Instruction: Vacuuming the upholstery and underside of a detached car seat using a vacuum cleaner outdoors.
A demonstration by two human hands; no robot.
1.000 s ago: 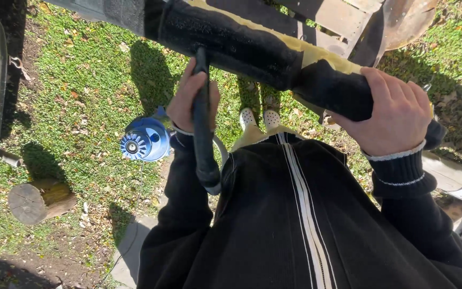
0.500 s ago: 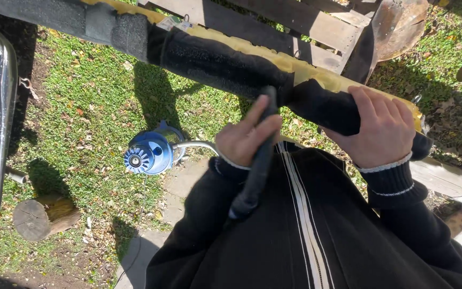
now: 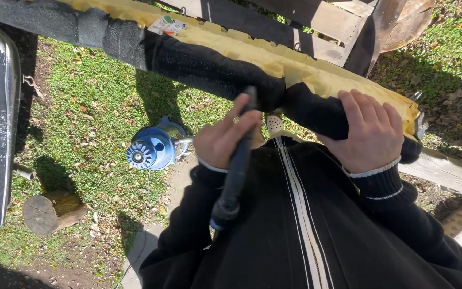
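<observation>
Handpiece (image 3: 235,166) in our left hand (image 3: 221,140), closed pencil-style for control; right hand (image 3: 372,131) clamps foam bar (image 3: 252,59) steady.

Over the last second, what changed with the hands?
The left hand swung its black tool handle from hanging left of the jacket up toward the black-and-yellow padded bar, tip now at it. The right hand stayed gripping the bar; blue motor unmoved.
</observation>
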